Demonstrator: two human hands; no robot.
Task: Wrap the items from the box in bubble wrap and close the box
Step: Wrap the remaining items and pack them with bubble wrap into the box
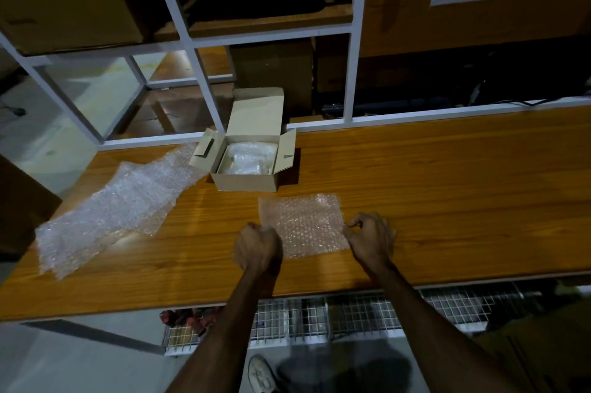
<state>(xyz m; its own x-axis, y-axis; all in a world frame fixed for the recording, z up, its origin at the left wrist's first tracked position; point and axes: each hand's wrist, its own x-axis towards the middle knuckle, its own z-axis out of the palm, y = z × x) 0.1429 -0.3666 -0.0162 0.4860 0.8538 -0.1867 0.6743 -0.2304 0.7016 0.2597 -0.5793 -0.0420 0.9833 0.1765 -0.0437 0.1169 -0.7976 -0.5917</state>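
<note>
Nearest you, your left hand (258,247) is curled into a fist at the near left edge of a small bubble-wrap sheet (303,226), its fingers closed on that edge. Your right hand (371,239) pinches the sheet's near right edge between thumb and fingertips, the other fingers curled under. The sheet lies flat on the table (447,194) between your two hands, its far edge just short of the box (248,181). To the left, well apart from your hands, a long strip of bubble wrap (118,200) stretches across the table from the near left corner up toward the box, its far end reaching the box's left flap. The box stands open just beyond the sheet, lid upright at the back and side flaps spread outward. Inside it rests a pale bundle (249,157) covered in plastic; you cannot tell what it holds. Beyond the table rises a white-framed shelf (350,73) with cartons on it.
</note>
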